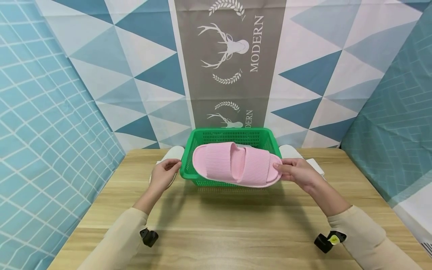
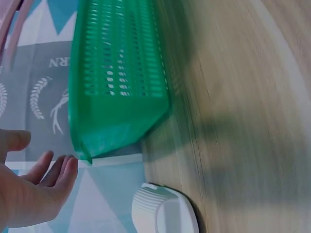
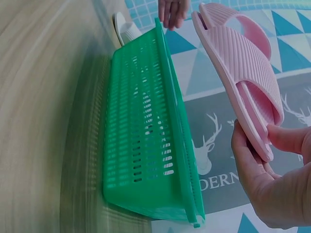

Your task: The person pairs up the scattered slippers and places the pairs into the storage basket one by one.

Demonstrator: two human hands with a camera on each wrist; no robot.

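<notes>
My right hand (image 1: 302,172) pinches one end of a pink two-strap slipper (image 1: 222,161), thumb on top and fingers beneath. In the head view the slipper lies across the front of a green plastic basket (image 1: 186,170); the right wrist view shows the slipper (image 3: 243,58) raised above the rim of the basket (image 3: 141,121). At the basket's left corner is my left hand (image 1: 163,175). Its fingers are loosely bent in the left wrist view, where the hand (image 2: 36,194) holds nothing and sits just off the rim. Most of the basket's inside is hidden by the slipper.
A white ribbed slipper (image 2: 165,208) is on the wooden table (image 1: 222,228) left of the basket. More white items (image 1: 289,151) are partly visible to its right, behind my right hand. Patterned cloth walls (image 1: 145,75) close off the back and sides.
</notes>
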